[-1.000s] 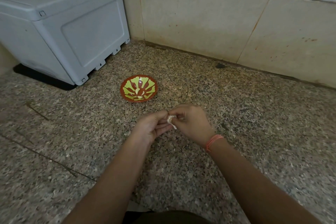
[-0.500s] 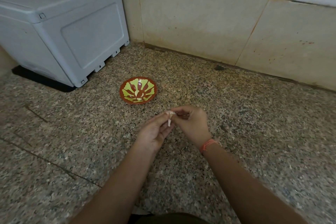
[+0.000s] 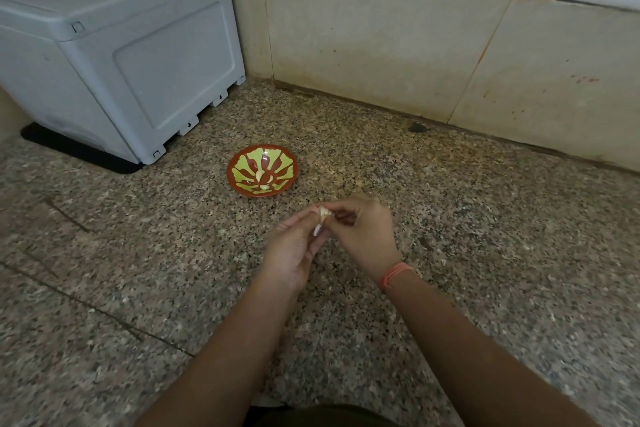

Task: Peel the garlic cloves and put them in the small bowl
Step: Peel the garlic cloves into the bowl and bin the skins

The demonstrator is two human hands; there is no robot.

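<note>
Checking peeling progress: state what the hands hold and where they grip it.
One garlic clove, pinched at its upper end between the left hand and the right hand; its pale lower tip hangs free.

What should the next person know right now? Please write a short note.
Left hand pinches the garlic clove.
Right hand pinches the same clove at its skin.
The clove is above the counter, near the small bowl; a strip of skin hangs loose.
Done: a few peeled cloves lie in the bowl.
Left: finish peeling this clove, put it in the bowl.
</note>
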